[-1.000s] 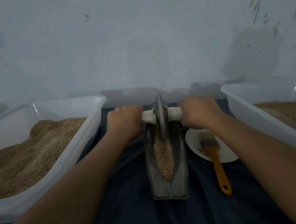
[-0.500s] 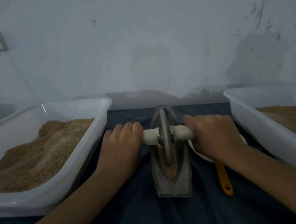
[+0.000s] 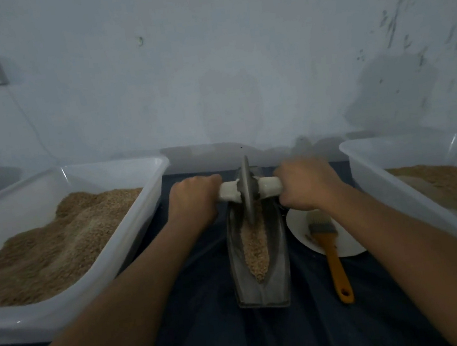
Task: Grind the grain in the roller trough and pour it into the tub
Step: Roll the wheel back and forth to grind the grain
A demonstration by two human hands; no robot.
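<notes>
Grain [image 3: 255,243] lies in a narrow strip along the bottom of the trough [image 3: 279,282], a grey boat-shaped vessel set lengthwise on a dark cloth [image 3: 213,334] between two tubs. A grey wheel [image 3: 248,190] stands upright at the trough's far end, its lower edge down in the grain, on a pale axle [image 3: 267,187] that sticks out to both sides. The left hand [image 3: 193,199] has its fingers curled round the left end of the axle, and the right hand [image 3: 306,184] has its fingers wrapped round the right end, slightly blurred. The left tub [image 3: 117,263] is heaped with brown grain, and the right tub [image 3: 398,194] holds a lower layer. A brush [image 3: 328,246] with an orange handle lies partly on a white plate [image 3: 344,247] just right of the trough.
</notes>
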